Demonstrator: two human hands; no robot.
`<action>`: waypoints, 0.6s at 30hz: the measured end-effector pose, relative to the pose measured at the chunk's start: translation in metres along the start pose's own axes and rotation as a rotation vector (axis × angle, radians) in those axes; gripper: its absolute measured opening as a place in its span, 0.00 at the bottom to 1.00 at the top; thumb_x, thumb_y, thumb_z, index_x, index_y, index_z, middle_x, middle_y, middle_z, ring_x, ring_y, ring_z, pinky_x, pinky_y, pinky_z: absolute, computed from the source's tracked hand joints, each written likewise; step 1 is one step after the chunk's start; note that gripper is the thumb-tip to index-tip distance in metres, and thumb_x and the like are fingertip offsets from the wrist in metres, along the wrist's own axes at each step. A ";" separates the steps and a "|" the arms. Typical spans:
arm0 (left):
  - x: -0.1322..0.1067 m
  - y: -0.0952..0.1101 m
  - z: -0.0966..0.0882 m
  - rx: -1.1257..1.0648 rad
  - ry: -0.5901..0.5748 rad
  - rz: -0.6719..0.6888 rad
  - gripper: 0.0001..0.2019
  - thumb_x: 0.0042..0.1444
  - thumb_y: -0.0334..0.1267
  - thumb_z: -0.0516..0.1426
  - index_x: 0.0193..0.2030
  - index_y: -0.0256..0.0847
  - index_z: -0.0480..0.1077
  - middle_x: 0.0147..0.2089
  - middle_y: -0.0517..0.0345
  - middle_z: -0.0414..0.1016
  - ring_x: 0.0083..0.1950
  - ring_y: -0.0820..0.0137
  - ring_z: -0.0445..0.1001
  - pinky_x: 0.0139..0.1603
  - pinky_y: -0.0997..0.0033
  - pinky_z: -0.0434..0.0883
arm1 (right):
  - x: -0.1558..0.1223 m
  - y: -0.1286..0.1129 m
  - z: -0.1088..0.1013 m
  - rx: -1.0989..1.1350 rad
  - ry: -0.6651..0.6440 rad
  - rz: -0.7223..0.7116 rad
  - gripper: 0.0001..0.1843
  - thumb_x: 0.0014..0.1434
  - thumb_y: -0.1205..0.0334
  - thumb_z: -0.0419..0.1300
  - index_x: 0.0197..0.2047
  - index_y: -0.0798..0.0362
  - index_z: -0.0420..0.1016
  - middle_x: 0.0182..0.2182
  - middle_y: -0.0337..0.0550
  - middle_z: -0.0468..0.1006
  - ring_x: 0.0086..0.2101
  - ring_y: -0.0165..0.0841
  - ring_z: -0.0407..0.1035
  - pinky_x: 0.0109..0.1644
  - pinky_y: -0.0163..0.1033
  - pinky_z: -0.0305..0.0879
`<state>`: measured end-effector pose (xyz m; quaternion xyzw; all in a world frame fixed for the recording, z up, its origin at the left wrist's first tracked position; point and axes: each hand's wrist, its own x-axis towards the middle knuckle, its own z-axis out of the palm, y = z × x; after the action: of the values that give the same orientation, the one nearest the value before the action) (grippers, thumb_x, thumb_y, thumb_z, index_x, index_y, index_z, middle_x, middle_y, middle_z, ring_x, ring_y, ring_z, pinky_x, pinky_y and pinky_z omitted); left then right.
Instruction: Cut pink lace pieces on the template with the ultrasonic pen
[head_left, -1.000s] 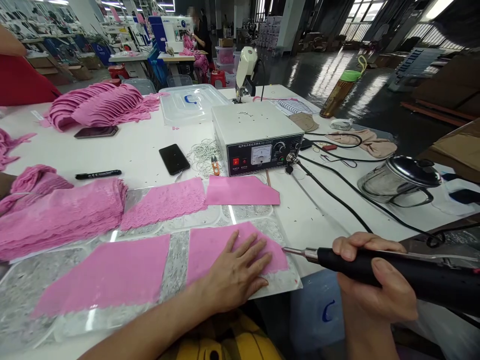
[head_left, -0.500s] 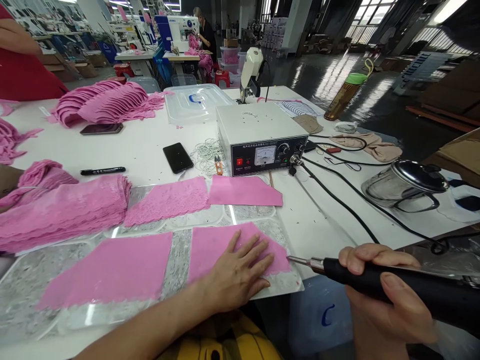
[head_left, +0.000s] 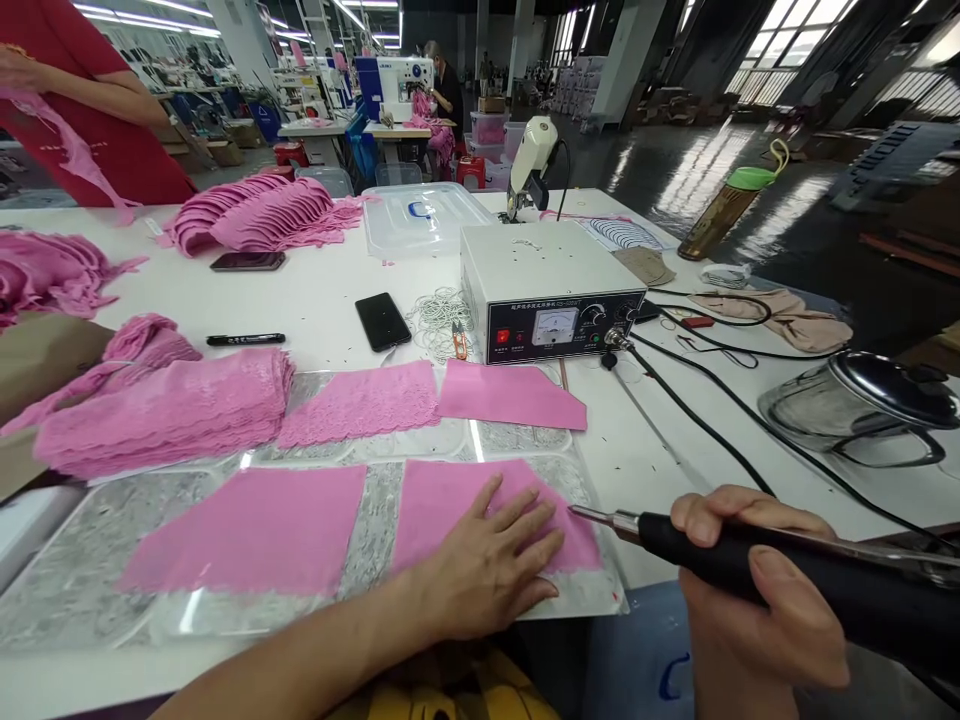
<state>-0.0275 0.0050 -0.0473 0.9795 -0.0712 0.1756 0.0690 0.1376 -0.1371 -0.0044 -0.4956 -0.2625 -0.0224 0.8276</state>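
My left hand [head_left: 491,565] lies flat with fingers spread on a pink fabric piece [head_left: 450,500] at the near edge of a clear plastic sheet [head_left: 75,590]. My right hand [head_left: 757,600] is closed round a black handheld tool [head_left: 787,575]. The tool's thin metal tip [head_left: 592,514] touches the right edge of that fabric piece. Another pink piece [head_left: 255,528] lies to the left on the same sheet. A black cable [head_left: 697,415] runs from a white control box [head_left: 551,290] toward the tool.
A stack of pink lace [head_left: 165,410] sits at left, with a lace piece [head_left: 360,403] and a plain pink piece [head_left: 510,395] beyond. A black phone [head_left: 382,320], marker [head_left: 245,339], small snips [head_left: 459,342], glass pot [head_left: 862,405] and bottle [head_left: 720,212] stand about. A person in red [head_left: 97,100] stands far left.
The view has shifted to the left and lifted slightly, so everything sits further right. The tool tip has come slightly nearer my left fingers. My left hand stays flat on the fabric.
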 end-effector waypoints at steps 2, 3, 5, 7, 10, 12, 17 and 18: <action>0.000 0.000 0.000 -0.001 0.002 -0.009 0.22 0.70 0.50 0.48 0.60 0.37 0.68 0.63 0.50 0.71 0.67 0.57 0.65 0.72 0.47 0.50 | 0.000 0.002 0.004 0.005 -0.017 -0.009 0.07 0.45 0.64 0.58 0.31 0.53 0.72 0.28 0.39 0.72 0.20 0.28 0.63 0.26 0.42 0.66; 0.000 0.000 0.000 -0.003 -0.003 -0.015 0.22 0.70 0.49 0.48 0.60 0.38 0.68 0.63 0.50 0.71 0.67 0.57 0.65 0.72 0.46 0.50 | 0.000 0.003 0.005 0.006 -0.023 -0.010 0.07 0.45 0.64 0.58 0.31 0.53 0.72 0.29 0.39 0.73 0.20 0.28 0.64 0.26 0.41 0.66; -0.001 -0.001 0.001 -0.007 -0.015 -0.027 0.22 0.70 0.49 0.48 0.61 0.38 0.68 0.63 0.49 0.71 0.67 0.56 0.65 0.72 0.46 0.50 | 0.000 0.004 0.006 0.004 -0.027 -0.010 0.07 0.45 0.64 0.57 0.31 0.53 0.72 0.29 0.39 0.73 0.21 0.28 0.64 0.26 0.41 0.67; -0.001 -0.001 0.001 -0.005 -0.021 -0.036 0.22 0.70 0.50 0.49 0.61 0.38 0.68 0.63 0.48 0.70 0.67 0.56 0.64 0.72 0.46 0.50 | 0.000 0.005 0.006 -0.002 -0.026 -0.009 0.07 0.45 0.64 0.58 0.31 0.53 0.71 0.29 0.39 0.73 0.21 0.28 0.64 0.26 0.41 0.67; -0.002 -0.001 0.001 0.001 -0.020 -0.040 0.22 0.70 0.50 0.49 0.62 0.38 0.67 0.63 0.48 0.70 0.68 0.57 0.64 0.72 0.47 0.49 | 0.000 0.006 0.005 -0.021 -0.026 -0.010 0.06 0.45 0.63 0.59 0.30 0.54 0.70 0.28 0.39 0.73 0.21 0.28 0.64 0.26 0.41 0.67; -0.002 -0.001 0.001 0.001 -0.015 -0.042 0.22 0.70 0.50 0.48 0.61 0.38 0.68 0.63 0.49 0.71 0.67 0.57 0.65 0.72 0.47 0.50 | 0.000 0.005 0.004 -0.031 -0.037 -0.015 0.06 0.45 0.63 0.60 0.29 0.54 0.69 0.27 0.39 0.72 0.21 0.29 0.65 0.26 0.41 0.68; -0.003 0.000 0.001 0.011 -0.023 -0.050 0.23 0.69 0.51 0.48 0.61 0.39 0.68 0.63 0.49 0.70 0.67 0.56 0.64 0.71 0.47 0.52 | 0.002 0.004 0.010 -0.049 -0.008 0.011 0.05 0.44 0.64 0.58 0.29 0.53 0.69 0.27 0.38 0.72 0.21 0.28 0.64 0.26 0.42 0.67; -0.003 0.000 0.001 0.016 -0.025 -0.055 0.23 0.69 0.51 0.49 0.61 0.39 0.68 0.63 0.48 0.70 0.67 0.56 0.64 0.71 0.46 0.52 | 0.002 0.004 0.012 -0.047 0.004 0.015 0.06 0.43 0.64 0.58 0.29 0.53 0.69 0.27 0.38 0.71 0.21 0.28 0.64 0.26 0.41 0.67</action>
<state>-0.0302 0.0054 -0.0493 0.9837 -0.0437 0.1620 0.0653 0.1354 -0.1247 -0.0023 -0.5168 -0.2566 -0.0234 0.8164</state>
